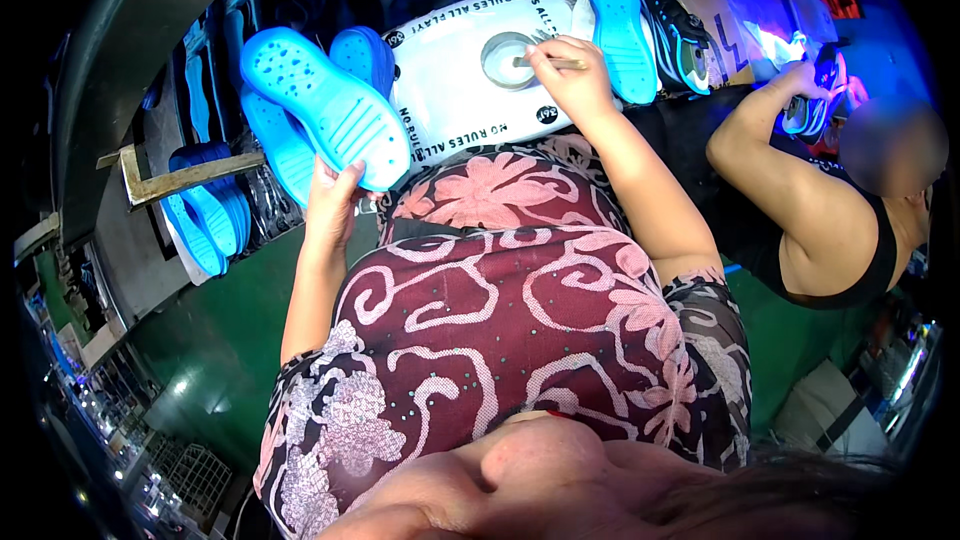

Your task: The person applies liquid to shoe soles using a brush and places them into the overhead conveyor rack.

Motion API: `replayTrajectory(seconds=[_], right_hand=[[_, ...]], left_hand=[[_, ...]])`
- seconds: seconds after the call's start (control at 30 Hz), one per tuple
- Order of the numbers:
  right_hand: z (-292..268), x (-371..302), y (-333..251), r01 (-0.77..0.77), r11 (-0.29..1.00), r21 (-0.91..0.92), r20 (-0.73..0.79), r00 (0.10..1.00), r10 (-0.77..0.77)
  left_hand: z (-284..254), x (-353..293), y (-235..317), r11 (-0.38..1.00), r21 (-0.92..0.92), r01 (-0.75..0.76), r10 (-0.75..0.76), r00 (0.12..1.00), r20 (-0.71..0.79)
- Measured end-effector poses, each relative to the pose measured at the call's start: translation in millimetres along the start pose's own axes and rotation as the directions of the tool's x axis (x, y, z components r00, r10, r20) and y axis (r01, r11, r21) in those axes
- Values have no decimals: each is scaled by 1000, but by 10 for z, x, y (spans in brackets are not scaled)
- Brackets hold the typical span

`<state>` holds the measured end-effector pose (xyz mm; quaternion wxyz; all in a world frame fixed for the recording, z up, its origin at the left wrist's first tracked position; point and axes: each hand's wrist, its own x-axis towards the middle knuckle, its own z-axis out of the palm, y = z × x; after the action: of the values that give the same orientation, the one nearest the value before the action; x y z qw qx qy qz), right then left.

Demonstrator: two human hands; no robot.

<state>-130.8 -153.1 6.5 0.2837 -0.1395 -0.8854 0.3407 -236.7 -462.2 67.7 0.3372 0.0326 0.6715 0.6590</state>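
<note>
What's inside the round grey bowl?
White material, overlapped by the tip of a thin tool. What lies beneath is covered; the right hand hides part of the bowl.

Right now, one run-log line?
left hand: holds blue perforated sole | right hand: holds brush at round bowl | bowl: on white sheet

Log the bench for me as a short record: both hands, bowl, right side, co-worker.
left hand: holds a blue sole by its near end
right hand: grips a thin stick-like tool, tip over the bowl
bowl: round, whitish contents, on a white sheet
right of sheet: another blue sole, then a dark shoe
co-worker: far right, handling footwear
</note>
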Motion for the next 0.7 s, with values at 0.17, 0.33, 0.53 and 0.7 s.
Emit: replayTrajectory(seconds=[0.17,0.33,0.53,0.7], right_hand=[[-151,-56,-127,-308,843,440,1,939,343],[-330,-126,-216,-335,495,802,33,852,522],[-438,-120,-779,-288,563,775,81,928,364],[-379,-7,-1032,51,847,529,30,997,-78]], left_hand=[[128,42,77,995,85,-59,62,997,-40],[351,226,99,892,275,-359,368,930,21],[549,275,179,750,462,-474,497,864,79],[655,217,263,728,408,-552,553,823,127]])
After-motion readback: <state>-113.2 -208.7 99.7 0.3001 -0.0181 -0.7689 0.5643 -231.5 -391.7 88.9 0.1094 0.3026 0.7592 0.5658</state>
